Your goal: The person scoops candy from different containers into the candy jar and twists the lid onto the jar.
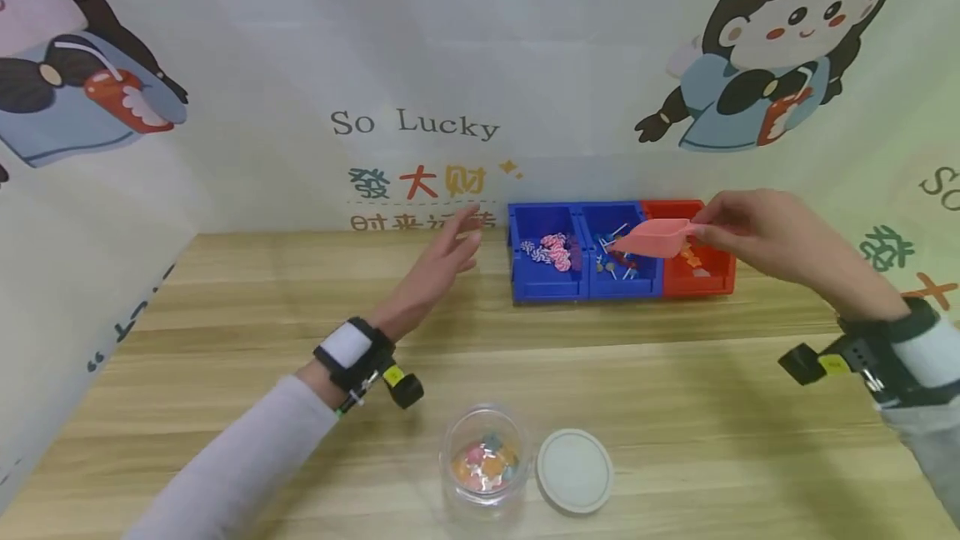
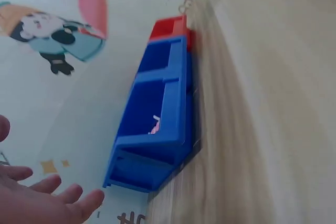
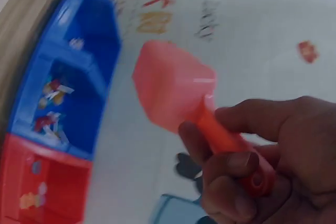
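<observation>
My right hand [image 1: 772,240] grips a pink scoop [image 1: 652,238] by its handle, fingers wrapped round it in the right wrist view. The scoop's bowl overlaps the middle blue bin [image 1: 626,292] and the red bin [image 1: 701,286] in the head view. Small pieces with sticks lie in the middle bin, and orange pieces [image 1: 690,257] in the red one. My left hand [image 1: 435,273] hovers left of the left blue bin [image 1: 547,292] with fingers extended and nothing held. Pink and purple-white swirled pieces [image 1: 555,252] sit in that bin.
A clear jar [image 1: 486,461] with colourful pieces at its bottom stands at the near side of the wooden table [image 1: 315,473]. Beside it, to the right, lies a round white lid [image 1: 575,471]. A printed cloth [image 1: 285,82] hangs behind the bins.
</observation>
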Demonstrator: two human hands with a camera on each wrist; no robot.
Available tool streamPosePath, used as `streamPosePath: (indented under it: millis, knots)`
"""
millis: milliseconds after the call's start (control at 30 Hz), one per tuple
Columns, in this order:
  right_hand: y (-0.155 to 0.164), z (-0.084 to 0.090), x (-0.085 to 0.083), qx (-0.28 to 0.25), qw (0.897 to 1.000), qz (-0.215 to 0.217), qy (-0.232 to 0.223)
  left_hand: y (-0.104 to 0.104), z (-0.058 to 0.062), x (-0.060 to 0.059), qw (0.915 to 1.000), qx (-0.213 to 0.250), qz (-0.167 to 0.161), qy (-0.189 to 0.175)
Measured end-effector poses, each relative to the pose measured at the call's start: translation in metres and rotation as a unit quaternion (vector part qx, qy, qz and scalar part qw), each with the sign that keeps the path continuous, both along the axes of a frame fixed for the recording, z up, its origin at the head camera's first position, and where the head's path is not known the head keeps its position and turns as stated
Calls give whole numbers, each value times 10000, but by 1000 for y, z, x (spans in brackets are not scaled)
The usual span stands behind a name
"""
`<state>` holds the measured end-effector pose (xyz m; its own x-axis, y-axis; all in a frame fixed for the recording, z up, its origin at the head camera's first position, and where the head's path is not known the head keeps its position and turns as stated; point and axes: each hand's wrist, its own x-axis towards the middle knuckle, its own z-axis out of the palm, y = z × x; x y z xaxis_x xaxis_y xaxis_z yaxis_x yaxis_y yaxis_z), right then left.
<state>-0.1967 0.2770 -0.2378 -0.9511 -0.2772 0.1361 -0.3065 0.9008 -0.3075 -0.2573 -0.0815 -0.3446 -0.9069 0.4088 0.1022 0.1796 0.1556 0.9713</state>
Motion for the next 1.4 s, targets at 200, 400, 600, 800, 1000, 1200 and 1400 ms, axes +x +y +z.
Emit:
streamPosePath:
  millis: [200, 400, 600, 800, 1000, 1200, 1400]
  knots:
    - [-4, -21, -42, 429, 9923, -112, -1159, 30, -16, -50, 9956, -611, 680, -224]
    - [-16, -36, -59, 389, 9833, -281, -1756, 56, -40, -71, 9913, -963, 706, -550]
    - [-23, -40, -73, 380, 9748, -461, -2148, 77, -52, -73, 9885, -1206, 751, -510]
    - [-25, -45, -80, 142, 9708, -505, -2342, 95, -82, -90, 9933, -892, 715, 182]
    - [-38, -46, -78, -108, 9728, -879, -2141, 100, -145, -162, 9913, -960, 734, 527]
    - [-41, -31, -88, 139, 9603, -735, -2686, 91, -105, -117, 9919, -985, 718, 357]
    - [-50, -25, -102, 407, 9527, -674, -2936, 91, -59, -81, 9917, -990, 823, -45]
